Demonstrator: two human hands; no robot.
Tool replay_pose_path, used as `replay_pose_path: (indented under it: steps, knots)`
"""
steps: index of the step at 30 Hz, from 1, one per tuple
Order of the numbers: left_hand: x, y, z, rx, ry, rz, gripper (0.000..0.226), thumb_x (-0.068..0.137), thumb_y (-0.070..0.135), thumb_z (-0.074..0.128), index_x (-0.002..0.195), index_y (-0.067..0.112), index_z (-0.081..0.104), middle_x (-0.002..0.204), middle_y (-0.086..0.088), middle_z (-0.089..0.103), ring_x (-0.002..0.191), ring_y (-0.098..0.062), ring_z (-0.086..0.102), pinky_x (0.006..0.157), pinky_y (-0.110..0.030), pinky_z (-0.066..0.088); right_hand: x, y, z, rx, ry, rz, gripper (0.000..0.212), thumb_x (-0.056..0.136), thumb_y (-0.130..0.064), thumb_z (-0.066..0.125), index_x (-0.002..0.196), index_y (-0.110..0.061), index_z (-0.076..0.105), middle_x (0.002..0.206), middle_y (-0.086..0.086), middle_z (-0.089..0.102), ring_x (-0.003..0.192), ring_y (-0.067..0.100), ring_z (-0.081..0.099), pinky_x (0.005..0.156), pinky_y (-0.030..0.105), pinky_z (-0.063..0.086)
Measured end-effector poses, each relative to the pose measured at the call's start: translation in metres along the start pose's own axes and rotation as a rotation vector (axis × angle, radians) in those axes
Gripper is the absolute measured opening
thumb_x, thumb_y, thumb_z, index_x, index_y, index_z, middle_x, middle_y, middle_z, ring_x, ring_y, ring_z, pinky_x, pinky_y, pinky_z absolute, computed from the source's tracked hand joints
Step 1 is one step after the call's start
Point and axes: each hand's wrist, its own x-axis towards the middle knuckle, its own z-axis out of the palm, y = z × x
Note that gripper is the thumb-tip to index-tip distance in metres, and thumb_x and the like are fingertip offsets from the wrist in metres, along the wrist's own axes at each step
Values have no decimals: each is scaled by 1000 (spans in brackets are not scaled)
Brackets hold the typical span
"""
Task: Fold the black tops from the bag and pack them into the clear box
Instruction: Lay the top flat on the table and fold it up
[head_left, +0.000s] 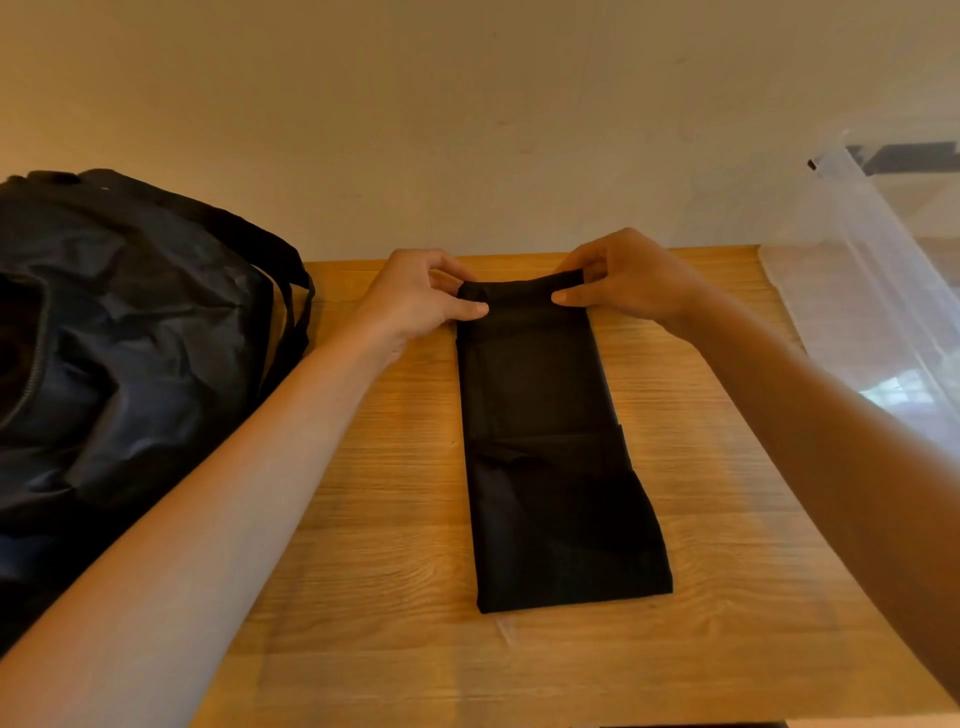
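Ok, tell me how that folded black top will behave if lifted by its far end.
Probably floppy: the black top bends softly where the left hand and right hand pinch its far end. Its loose layers would likely hang and unfold. Seemingly light, lying thin on the wooden table.

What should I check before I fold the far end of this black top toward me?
1. Left hand pinches the black top at its far left corner: ok.
2. Right hand pinches the far right corner: ok.
3. Top lies flat as a narrow strip on the table: ok.
4. Long edges even: not ok, the near right part juts wider.
5. Bag lies apart from the top: ok.
6. Clear box open for packing: cannot tell.
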Motion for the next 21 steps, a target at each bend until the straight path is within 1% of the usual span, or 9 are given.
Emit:
replay_pose_path:
  steps: [1,4,5,7,9,13,17,19,21]
  knots:
    - [1,2,-1,10,-25,-28,35,79,10,85,110,16,72,107,-2,70,106,-18,67,98,-38,56,1,0,0,-8,-1,5,23,90,-16,75,114,-16,73,94,-4,73,87,5,69,78,19,50]
    - [2,7,0,94,-64,-43,39,80,15,85,115,15,69,110,-3,70,110,-18,65,100,-35,51,5,0,0,-58,-5,0,19,92,-16,73,112,-15,72,102,1,73,97,15,68,92,31,52]
    - [2,8,1,88,-63,-31,37,81,14,84,115,15,69,110,-2,71,110,-17,65,99,-33,50,6,0,0,-74,-6,-2,18,93,-17,73,111,-15,72,103,1,73,98,16,67,95,34,51]
    - [2,8,3,47,-37,5,29,83,13,83,108,17,69,104,0,71,105,-15,66,92,-27,51,8,0,0,-65,-2,4,18,92,-18,74,110,-16,71,106,1,72,102,16,66,98,36,50]
    - [2,6,3,22,-7,36,23,84,12,82,103,16,70,100,0,70,102,-15,67,90,-27,52,7,1,0,-17,-3,11,20,90,-17,76,110,-14,71,106,1,73,102,15,68,97,34,52]
    - [0,-1,1,-22,9,118,20,84,11,81,101,17,73,98,1,72,98,-15,69,95,-34,56,-2,4,-1,30,51,-41,19,89,-19,77,107,-15,73,99,-3,76,94,8,71,90,26,53]
    - [-10,-5,1,-57,21,228,17,84,8,81,92,20,72,98,4,72,94,-12,70,88,-27,56,-19,6,0,51,66,-125,10,90,-18,76,98,-19,71,95,-5,76,92,6,71,84,22,55]
    - [-17,-7,1,-68,11,294,17,83,4,81,89,17,71,96,6,72,92,-7,70,85,-23,54,-29,8,-1,41,78,-189,11,87,-15,78,94,-19,71,93,-7,76,92,5,71,84,20,56]
    - [-25,-11,1,-80,-26,361,17,82,-2,80,87,11,70,97,4,75,95,-7,72,86,-23,55,-39,11,0,2,71,-259,14,84,-12,81,92,-20,72,94,-10,75,94,-1,69,88,13,52]
